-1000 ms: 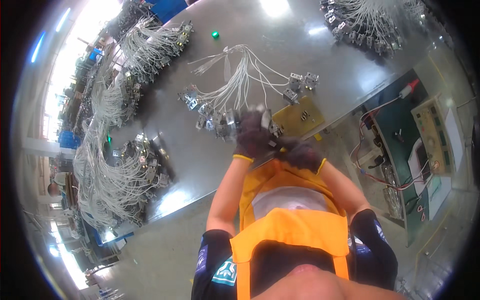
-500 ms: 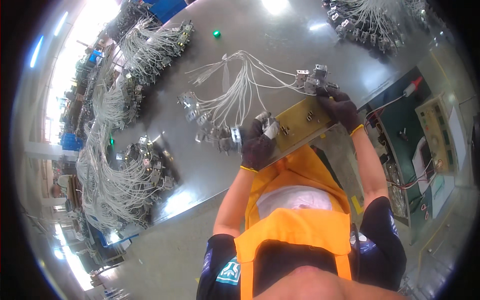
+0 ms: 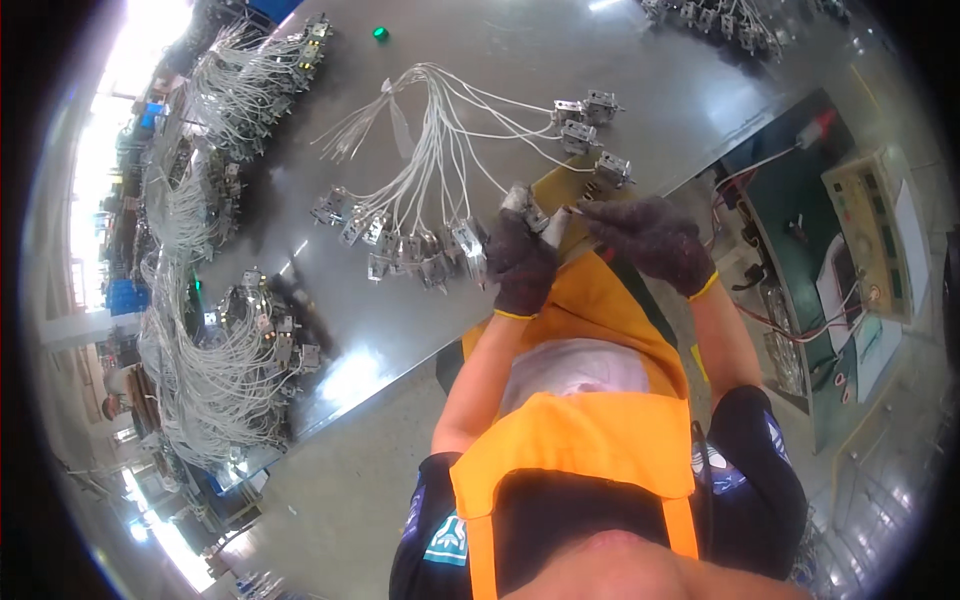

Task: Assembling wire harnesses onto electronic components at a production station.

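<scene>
My left hand (image 3: pixel 520 262), in a dark glove with light fingertips, is closed on a small metal part (image 3: pixel 520 203) at the end of a white wire. My right hand (image 3: pixel 655 240), gloved too, is beside it, fingers drawn together; whatever they pinch is too small to make out. Beneath and between the hands lies a brass-coloured plate (image 3: pixel 562 186), partly covered by them. A bundle of white wires (image 3: pixel 437 130), tied near its far end, spreads over the metal table. Several wired metal parts (image 3: pixel 405 245) lie left of my left hand, and others (image 3: pixel 580 136) sit beyond the plate.
More wire bundles with metal parts (image 3: pixel 230 370) line the table's left side, and another (image 3: pixel 715 22) lies at the far right. A green light (image 3: pixel 380 33) shows on the tabletop (image 3: pixel 400 330). At right stands a beige instrument box (image 3: pixel 868 240) with red leads.
My right hand has left the metal parts at the plate's far right end and come in beside my left hand. The wires and plate appear shifted in view as my head moved.
</scene>
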Action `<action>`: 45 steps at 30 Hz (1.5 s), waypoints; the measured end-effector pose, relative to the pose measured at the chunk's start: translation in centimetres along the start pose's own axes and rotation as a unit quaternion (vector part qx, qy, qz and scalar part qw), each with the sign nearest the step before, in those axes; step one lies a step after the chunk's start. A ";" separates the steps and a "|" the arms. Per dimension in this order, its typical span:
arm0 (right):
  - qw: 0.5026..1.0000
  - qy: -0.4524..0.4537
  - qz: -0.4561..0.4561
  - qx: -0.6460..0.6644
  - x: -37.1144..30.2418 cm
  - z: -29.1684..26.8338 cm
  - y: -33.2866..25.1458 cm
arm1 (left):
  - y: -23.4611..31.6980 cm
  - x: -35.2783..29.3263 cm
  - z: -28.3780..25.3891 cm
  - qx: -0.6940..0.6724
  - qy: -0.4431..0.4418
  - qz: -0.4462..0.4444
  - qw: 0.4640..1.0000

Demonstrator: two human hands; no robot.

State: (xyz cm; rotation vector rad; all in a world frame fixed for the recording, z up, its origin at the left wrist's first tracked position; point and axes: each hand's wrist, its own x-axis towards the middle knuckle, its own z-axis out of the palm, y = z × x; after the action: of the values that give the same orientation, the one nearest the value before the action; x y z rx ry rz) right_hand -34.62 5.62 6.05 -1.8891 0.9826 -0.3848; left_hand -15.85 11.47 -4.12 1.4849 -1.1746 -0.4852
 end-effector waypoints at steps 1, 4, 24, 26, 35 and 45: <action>1.000 0.001 0.006 0.000 -0.2 0.6 0.2 | 0.8 0.3 0.2 0.098 0.006 0.088 0.991; 0.922 0.166 -0.226 -0.267 0.3 2.0 -0.1 | 1.0 0.8 0.2 0.204 -0.012 0.168 0.964; 0.922 0.023 -0.068 -0.380 2.5 3.8 -0.9 | 4.3 0.5 -3.2 0.275 -0.102 0.234 0.927; 0.981 0.093 -0.138 -0.099 -0.1 2.3 -2.2 | 7.4 -0.5 -5.3 0.325 -0.066 0.195 0.923; 0.978 -0.092 0.157 0.107 2.8 4.0 0.5 | 3.3 2.1 -11.8 0.323 -0.085 0.123 0.935; 0.910 -0.056 -0.006 0.410 3.7 8.1 2.0 | 0.2 -0.1 -2.0 0.015 0.057 0.052 0.997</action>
State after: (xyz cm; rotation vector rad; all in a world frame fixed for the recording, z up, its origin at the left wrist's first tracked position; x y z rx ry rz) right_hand -28.22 7.19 -0.25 -1.1308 0.5863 -0.5809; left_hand -14.31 12.58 -3.42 1.4491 -1.1662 -0.3095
